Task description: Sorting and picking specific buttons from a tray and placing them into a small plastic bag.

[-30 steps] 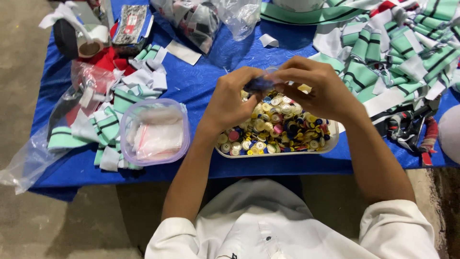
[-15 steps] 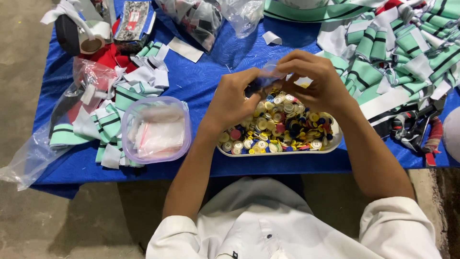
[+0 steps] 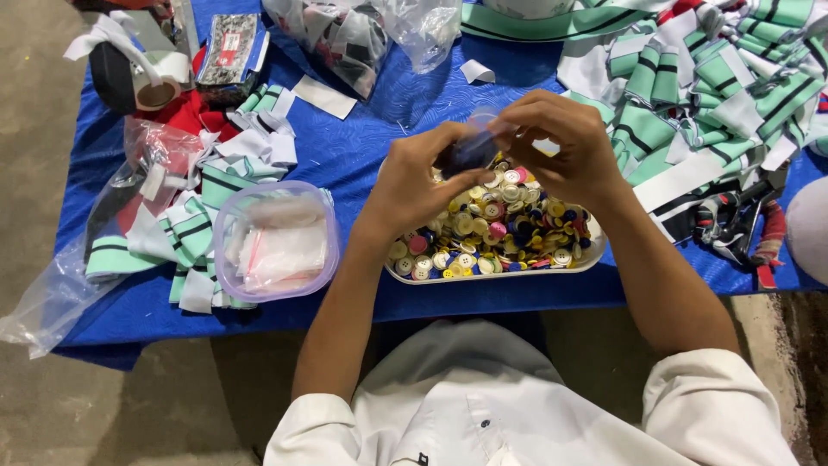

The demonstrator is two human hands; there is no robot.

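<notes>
Since the earlier frames both hands have lifted slightly off the white oval tray of mixed coloured buttons [image 3: 492, 273] and drawn together. The left hand [image 3: 412, 181] and right hand [image 3: 559, 147] now pinch a small clear plastic bag holding dark blue buttons [image 3: 473, 148] just above the tray's far edge, fingertips clamped on it. A lilac-rimmed plastic tub [image 3: 274, 242] sits left of the tray.

Two hands, the left hand [image 3: 414, 185] and the right hand [image 3: 556, 151], meet over one white tray [image 3: 492, 274] heaped with buttons [image 3: 504, 229] too many to count. One lilac-rimmed tub [image 3: 274, 242] sits on one blue worktop [image 3: 362, 147]; two clear bags [image 3: 362, 30] lie beyond, with striped cloth pieces [image 3: 690, 95] past counting
</notes>
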